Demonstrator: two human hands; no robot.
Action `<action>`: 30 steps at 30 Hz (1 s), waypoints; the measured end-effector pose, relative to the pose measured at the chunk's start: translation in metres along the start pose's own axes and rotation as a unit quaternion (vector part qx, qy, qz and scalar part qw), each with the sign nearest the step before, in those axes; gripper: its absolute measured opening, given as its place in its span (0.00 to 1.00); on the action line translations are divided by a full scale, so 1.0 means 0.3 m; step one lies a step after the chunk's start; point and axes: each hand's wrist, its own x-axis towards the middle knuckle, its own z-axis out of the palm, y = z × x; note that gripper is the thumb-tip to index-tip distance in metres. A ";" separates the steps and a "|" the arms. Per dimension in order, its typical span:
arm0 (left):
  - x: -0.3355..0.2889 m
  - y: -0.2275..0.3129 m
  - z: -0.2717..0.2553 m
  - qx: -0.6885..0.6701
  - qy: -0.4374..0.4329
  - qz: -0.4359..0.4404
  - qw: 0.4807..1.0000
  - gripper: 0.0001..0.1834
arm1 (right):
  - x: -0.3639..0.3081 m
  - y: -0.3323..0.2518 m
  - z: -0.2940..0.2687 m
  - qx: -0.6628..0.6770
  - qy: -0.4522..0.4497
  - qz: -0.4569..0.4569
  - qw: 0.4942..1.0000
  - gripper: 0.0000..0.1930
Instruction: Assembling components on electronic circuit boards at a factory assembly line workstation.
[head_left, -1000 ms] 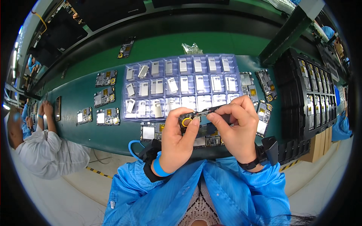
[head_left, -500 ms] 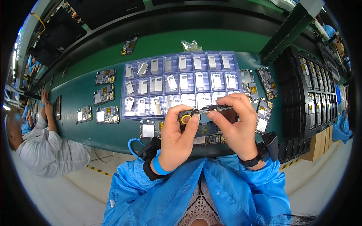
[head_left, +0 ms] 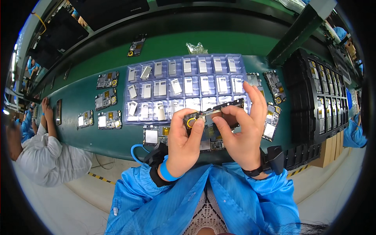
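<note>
A dark circuit board [head_left: 211, 112] with a yellow-ringed round part at its left end is held tilted between my two hands, over the near edge of the tray. My left hand [head_left: 183, 143] grips its left end, thumb in front beside the yellow ring. At the other end, the thumb and bent index finger of my right hand [head_left: 246, 133] pinch the board, while its other fingers stretch up and away. Beyond it lies a clear compartment tray [head_left: 126, 105] with small silvery metal covers [head_left: 188, 85] in its pockets. More circuit boards [head_left: 150, 136] lie just below the tray.
Several circuit boards [head_left: 106, 99] lie left of the tray, others [head_left: 275, 87] on its right. A black rack [head_left: 299, 98] of boards stands at the right, near a green post [head_left: 291, 41]. Crumpled clear plastic [head_left: 196, 48] sits behind the tray. A person [head_left: 49, 156] sits at the left.
The fingers of my right hand have opened upward and its thumb has shifted left along the board. The board's right end has tilted up. My left hand keeps its hold.
</note>
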 end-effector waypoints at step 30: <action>0.000 -0.011 0.000 -0.016 0.018 -0.006 1.000 0.12 | 0.004 0.032 0.036 0.344 -0.029 0.240 0.907 0.13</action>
